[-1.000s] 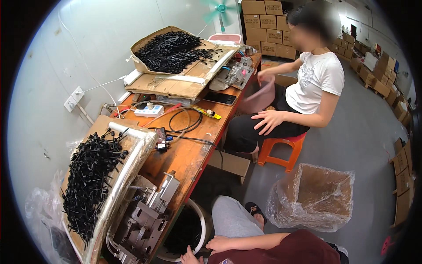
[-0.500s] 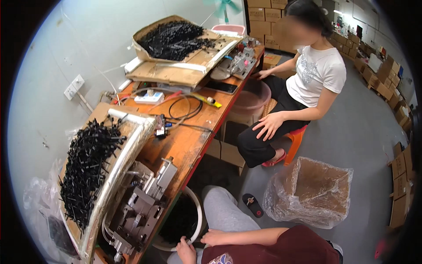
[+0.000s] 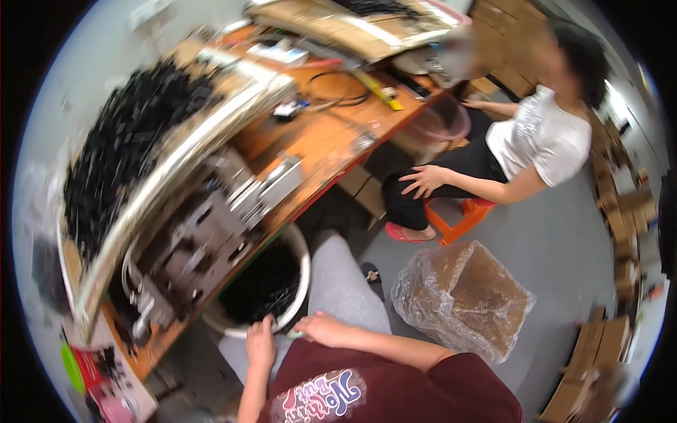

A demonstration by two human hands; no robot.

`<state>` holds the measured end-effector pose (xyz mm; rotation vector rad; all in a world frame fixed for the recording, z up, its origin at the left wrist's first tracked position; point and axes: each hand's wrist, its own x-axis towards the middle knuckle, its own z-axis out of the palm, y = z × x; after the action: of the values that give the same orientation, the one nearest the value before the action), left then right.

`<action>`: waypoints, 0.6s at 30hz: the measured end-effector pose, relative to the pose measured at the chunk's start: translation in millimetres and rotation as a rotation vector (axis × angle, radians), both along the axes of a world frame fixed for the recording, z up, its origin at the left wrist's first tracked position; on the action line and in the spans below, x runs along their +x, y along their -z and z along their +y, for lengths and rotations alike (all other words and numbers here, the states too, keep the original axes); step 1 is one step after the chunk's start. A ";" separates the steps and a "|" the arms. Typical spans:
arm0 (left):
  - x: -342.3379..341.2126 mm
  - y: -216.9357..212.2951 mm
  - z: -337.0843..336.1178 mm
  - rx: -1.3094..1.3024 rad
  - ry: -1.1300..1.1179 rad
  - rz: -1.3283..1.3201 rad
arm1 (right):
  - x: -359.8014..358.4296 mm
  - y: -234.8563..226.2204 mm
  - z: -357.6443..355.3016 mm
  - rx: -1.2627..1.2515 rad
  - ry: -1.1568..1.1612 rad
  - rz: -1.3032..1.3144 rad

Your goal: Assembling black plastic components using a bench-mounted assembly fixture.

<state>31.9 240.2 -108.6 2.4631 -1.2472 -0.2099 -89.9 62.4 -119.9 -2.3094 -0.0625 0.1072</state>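
A white-rimmed bucket (image 3: 305,271) with black plastic pieces in it (image 3: 264,285) stands between my legs and the bench. My left hand (image 3: 261,343) is at its near rim, fingers drawn together; whatever they hold is too blurred to name. Over my lap, close to the rim, my right hand (image 3: 323,329) has its fingers curled, with a small pale-green bit by the fingertips. Beyond the bucket, a grey metal fixture (image 3: 204,247) with cylinders sits on the bench edge, and neither hand touches it.
Black plastic pieces (image 3: 141,134) are heaped on a cardboard tray on the wooden bench (image 3: 331,134). A co-worker (image 3: 539,137) in a white top sits at the right. On the floor stands a plastic-lined carton (image 3: 465,299); a dark slipper (image 3: 372,278) lies near my leg.
My view has swung down and toward the near end of the bench, so the bucket and my lap show more fully. Both hands remain near the bucket's rim.
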 end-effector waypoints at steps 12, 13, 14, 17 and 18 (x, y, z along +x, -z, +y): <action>-7.8 -14.8 17.0 0.033 0.076 0.020 | 67.7 -272.4 -34.0 0.976 -0.269 -0.628; -8.0 -28.2 12.0 -0.022 0.092 0.032 | 74.8 -291.6 -31.3 1.072 -0.305 -0.720; -7.6 -42.4 10.7 -0.068 0.100 0.037 | 80.1 -311.2 -23.8 1.143 -0.309 -0.751; -6.7 -82.5 6.7 -0.167 0.054 0.156 | 87.9 -342.7 -16.6 1.306 -0.418 -0.739; -5.7 -91.0 6.9 -0.219 0.032 0.152 | 91.2 -349.2 -17.4 1.335 -0.457 -0.714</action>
<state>26.2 247.0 -17.5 2.1992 -1.1797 -0.2497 1.3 45.0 229.3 -0.8746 -0.7676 -0.4180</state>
